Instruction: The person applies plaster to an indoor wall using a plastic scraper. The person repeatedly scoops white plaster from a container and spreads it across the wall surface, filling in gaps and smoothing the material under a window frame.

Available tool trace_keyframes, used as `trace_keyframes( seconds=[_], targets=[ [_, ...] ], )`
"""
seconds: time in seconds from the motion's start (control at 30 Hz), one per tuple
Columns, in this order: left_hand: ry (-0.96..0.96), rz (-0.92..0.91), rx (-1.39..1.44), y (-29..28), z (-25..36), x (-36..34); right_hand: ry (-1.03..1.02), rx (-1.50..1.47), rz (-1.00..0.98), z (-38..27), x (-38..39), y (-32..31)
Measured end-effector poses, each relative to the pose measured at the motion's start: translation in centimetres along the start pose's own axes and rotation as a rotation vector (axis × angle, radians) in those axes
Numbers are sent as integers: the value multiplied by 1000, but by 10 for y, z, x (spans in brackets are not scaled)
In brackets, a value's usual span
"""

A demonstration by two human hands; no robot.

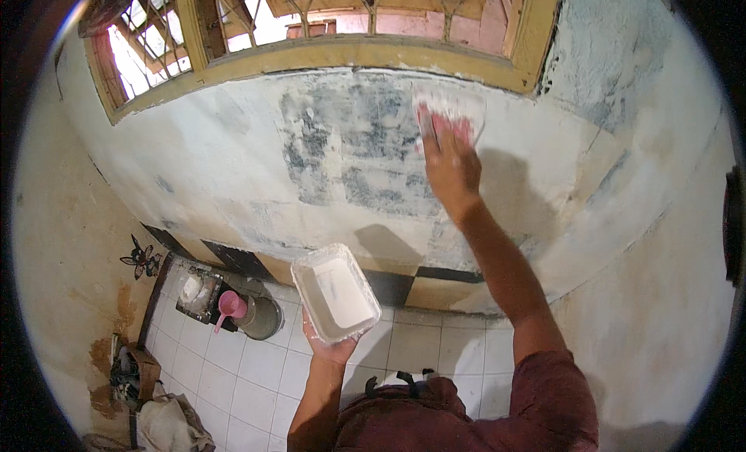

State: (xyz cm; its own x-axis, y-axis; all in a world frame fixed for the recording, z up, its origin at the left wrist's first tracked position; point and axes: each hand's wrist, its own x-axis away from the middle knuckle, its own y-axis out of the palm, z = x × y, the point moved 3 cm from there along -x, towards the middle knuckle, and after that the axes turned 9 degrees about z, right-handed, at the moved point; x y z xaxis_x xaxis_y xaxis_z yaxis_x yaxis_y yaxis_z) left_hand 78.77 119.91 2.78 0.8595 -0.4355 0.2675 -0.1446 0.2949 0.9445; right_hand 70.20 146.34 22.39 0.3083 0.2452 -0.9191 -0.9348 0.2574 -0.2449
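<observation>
My right hand [453, 172] is closed on a red spreader [465, 129] smeared with white paste, its blade against the wall [241, 153] just under the window frame. To its left the wall has a dark, blotchy patch [311, 145] partly coated in white. Lower down, my left hand [330, 348] grips the near end of a white rectangular tub [312, 296] from beneath. White paste [336, 285] lies on the tub's bottom, and some crusts its rim.
Above is a yellow wooden window frame [311, 61] with metal bars. On the tiled floor [260, 362] at left stand a bucket [263, 320], a pink dipper [231, 305] and a dark tray [190, 303] holding white material. A cloth heap [172, 422] lies nearer.
</observation>
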Motion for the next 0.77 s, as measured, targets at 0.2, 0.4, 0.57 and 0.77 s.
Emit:
trace_keyframes(
  seconds=[0.2, 0.4, 0.57, 0.77],
  targets=[
    [-28, -84, -9, 5, -3, -1, -222, 99, -53, -25, 75, 52],
    [-46, -36, 38, -4, 1, 8, 12, -55, -203, -19, 16, 20],
    [-84, 4, -34, -10, 2, 9, -260, 87, -18, -19, 131, 61],
    [-113, 72, -80, -44, 26, -2, -76, 49, -55, -28, 68, 35]
  ],
)
